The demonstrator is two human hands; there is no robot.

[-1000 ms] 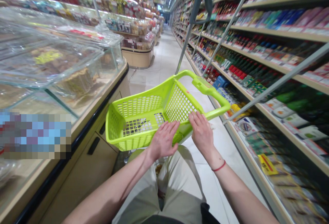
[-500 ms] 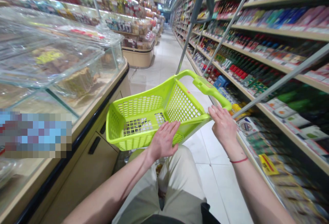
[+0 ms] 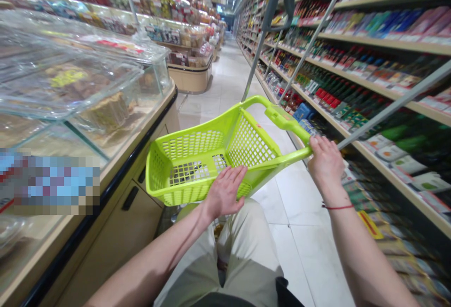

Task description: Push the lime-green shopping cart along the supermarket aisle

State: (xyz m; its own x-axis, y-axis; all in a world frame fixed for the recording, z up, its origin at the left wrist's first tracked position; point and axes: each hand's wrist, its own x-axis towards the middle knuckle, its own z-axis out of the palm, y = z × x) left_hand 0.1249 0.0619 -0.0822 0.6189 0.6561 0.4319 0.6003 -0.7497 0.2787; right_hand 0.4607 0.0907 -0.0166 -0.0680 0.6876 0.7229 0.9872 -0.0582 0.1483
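Note:
A lime-green plastic cart basket point(image 3: 190, 142) with meshed walls sits in front of my knees, turned sideways. My left hand point(image 3: 227, 189) lies over its near rim, fingers extended and pointing right. At the handle's right corner, my right hand point(image 3: 324, 159) has its fingers curled over the green handle point(image 3: 287, 121); a thin red band is round that wrist. Nothing lies in the basket's visible interior. Parts of both hands' undersides are hidden.
Glass-covered food bins point(image 3: 123, 95) with a wooden edge stand close on the left. Stocked shelves point(image 3: 380, 90) line the right, crossed by slanted grey metal bars. A tiled aisle point(image 3: 229, 62) runs ahead between displays.
My right hand has slid right along the basket's side to the handle's corner and closed on it. My left hand and the basket have hardly moved.

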